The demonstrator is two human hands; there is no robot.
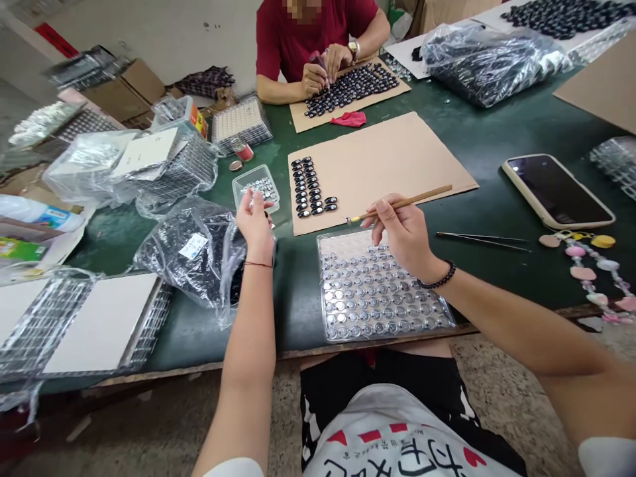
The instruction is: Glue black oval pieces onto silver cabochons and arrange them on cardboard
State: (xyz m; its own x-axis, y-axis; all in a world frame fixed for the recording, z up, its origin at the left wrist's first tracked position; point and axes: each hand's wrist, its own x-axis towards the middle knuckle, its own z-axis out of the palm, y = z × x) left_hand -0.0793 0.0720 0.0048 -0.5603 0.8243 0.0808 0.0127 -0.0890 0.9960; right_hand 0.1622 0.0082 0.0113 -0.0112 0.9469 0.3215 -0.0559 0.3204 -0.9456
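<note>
My right hand (pixel 402 232) grips a thin wooden stick (pixel 427 197) with a yellowish tip, which points left over the cardboard sheet's near edge. A small shiny piece sits at that tip. Below this hand lies a clear blister tray (pixel 382 298) with rows of round silvery pieces. My left hand (pixel 256 222) is closed, fingertips together, at the near edge of a small clear box (pixel 256 185) of silver bits. Something dark shows by its fingers, too small to name. Black oval pieces with shiny centres (pixel 311 185) stand in columns on the cardboard sheet (pixel 377 159).
Tweezers (pixel 484 240), a phone (pixel 559 192) and a beaded string (pixel 589 271) lie to the right. A plastic bag of black items (pixel 183 245) and stacked trays (pixel 99 318) fill the left. Across the table, a co-worker (pixel 318 53) handles black pieces on another cardboard.
</note>
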